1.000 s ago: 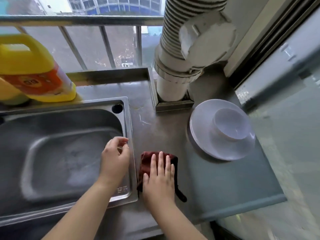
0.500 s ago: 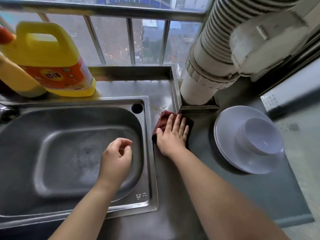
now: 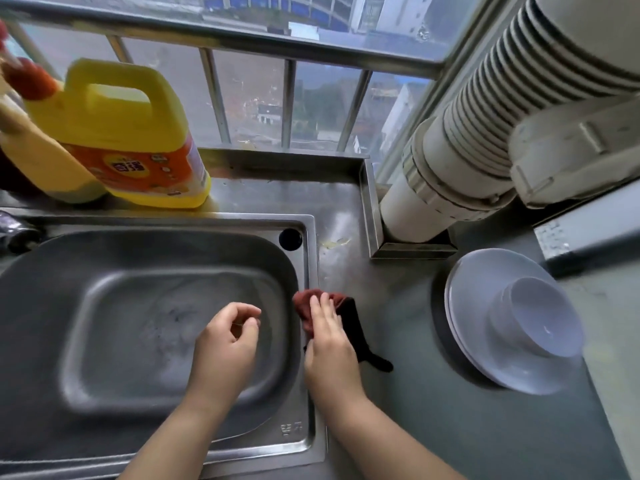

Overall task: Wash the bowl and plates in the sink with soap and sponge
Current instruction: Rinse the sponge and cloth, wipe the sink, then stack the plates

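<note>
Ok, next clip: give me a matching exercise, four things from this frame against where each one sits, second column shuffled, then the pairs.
Things:
1. bowl
2. yellow jug
3. red cloth
4. left hand

Places:
A. on the ledge behind the sink
B. under the right hand, on the counter beside the sink
C. on the stacked plates, right of the sink
D. over the sink basin, fingers loosely curled

Pairs: 1-C, 2-A, 3-B, 4-D
</note>
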